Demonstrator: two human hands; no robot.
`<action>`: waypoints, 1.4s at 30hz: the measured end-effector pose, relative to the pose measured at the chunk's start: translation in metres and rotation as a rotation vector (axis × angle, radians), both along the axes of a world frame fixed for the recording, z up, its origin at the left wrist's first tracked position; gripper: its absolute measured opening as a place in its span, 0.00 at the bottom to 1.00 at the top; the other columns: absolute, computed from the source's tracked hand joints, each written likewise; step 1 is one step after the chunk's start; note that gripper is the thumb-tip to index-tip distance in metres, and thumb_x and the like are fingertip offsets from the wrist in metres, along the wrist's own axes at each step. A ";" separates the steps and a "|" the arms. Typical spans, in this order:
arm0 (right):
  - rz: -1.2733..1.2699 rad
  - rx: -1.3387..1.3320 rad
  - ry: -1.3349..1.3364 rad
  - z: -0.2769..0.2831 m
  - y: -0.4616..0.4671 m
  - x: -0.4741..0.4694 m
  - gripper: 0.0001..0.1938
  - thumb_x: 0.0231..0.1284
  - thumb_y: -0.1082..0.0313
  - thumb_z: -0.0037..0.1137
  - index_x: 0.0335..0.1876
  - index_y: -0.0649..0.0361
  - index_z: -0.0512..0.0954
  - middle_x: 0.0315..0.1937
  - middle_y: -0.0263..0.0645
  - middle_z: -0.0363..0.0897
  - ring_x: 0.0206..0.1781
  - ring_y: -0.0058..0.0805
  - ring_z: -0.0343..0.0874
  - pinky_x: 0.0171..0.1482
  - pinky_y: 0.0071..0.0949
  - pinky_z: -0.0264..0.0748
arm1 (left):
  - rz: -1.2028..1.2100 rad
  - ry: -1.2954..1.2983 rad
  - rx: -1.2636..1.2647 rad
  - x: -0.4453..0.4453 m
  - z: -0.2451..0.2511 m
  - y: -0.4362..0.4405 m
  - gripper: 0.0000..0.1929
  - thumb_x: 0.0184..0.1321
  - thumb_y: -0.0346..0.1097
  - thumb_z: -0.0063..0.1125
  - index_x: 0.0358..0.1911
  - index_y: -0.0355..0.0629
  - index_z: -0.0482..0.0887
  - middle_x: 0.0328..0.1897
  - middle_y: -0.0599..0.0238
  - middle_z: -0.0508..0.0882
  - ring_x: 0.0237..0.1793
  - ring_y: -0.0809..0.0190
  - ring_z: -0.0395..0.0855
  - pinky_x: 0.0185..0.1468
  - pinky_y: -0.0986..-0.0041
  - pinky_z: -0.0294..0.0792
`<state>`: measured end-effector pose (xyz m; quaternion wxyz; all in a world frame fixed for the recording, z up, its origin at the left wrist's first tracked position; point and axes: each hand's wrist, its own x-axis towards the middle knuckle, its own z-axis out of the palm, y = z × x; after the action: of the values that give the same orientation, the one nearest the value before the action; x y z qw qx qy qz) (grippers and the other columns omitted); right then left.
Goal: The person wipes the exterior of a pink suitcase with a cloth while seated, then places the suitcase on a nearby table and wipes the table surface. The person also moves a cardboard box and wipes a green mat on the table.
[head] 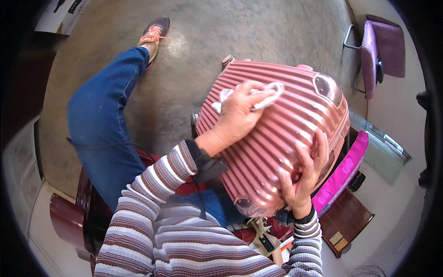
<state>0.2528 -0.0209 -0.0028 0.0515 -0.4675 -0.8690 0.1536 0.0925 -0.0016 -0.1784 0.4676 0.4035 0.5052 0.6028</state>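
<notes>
A pink ribbed hard-shell suitcase lies tilted before me, one broad face up, with its wheels towards the upper left. My left hand presses a bunched white cloth on the ribs of that face. Near the suitcase's lower right edge, my right hand rests on the shell with its fingers spread and bent. Clear corner guards cover the shell's corners, and small pale spots dot the ribs near my right hand. Both wrists wear black bands with devices; a dark cable hangs from the left one.
The suitcase lies over my lap, beside a magenta patterned cushion. A purple chair stands at the upper right, a brown wooden cabinet at the lower right. My outstretched leg and shoe are at the upper left. Dark red furniture is at the lower left.
</notes>
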 end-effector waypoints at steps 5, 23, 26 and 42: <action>0.026 -0.034 -0.135 0.007 0.001 0.006 0.33 0.54 0.38 0.64 0.59 0.53 0.78 0.71 0.53 0.64 0.78 0.67 0.49 0.75 0.65 0.47 | 0.025 0.333 0.126 0.006 -0.021 0.030 0.18 0.52 0.25 0.63 0.48 0.52 0.90 0.48 0.62 0.85 0.46 0.51 0.81 0.51 0.63 0.74; 0.023 0.096 -0.117 0.008 0.002 0.013 0.35 0.57 0.29 0.53 0.69 0.35 0.70 0.74 0.41 0.60 0.78 0.67 0.47 0.76 0.72 0.39 | -0.304 0.594 -0.586 0.003 -0.273 0.071 0.16 0.61 0.32 0.58 0.51 0.56 0.89 0.54 0.66 0.84 0.56 0.51 0.80 0.57 0.58 0.72; 0.024 0.111 -0.105 0.008 -0.001 0.016 0.34 0.57 0.31 0.54 0.68 0.36 0.72 0.74 0.41 0.61 0.78 0.68 0.46 0.76 0.72 0.38 | -0.228 0.524 -0.622 0.007 -0.273 0.083 0.14 0.64 0.33 0.55 0.50 0.55 0.90 0.53 0.65 0.84 0.56 0.51 0.80 0.57 0.60 0.70; -0.043 -0.001 -0.178 0.020 0.003 0.011 0.36 0.54 0.35 0.58 0.70 0.36 0.69 0.75 0.43 0.56 0.79 0.66 0.42 0.76 0.70 0.39 | 0.024 0.382 -0.004 0.007 -0.143 0.078 0.15 0.52 0.26 0.62 0.42 0.52 0.91 0.44 0.67 0.85 0.45 0.54 0.84 0.47 0.65 0.75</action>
<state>0.2641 -0.0175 0.0175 -0.0226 -0.4980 -0.8598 0.1107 0.0999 0.0769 -0.3211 0.3568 0.5036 0.5908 0.5196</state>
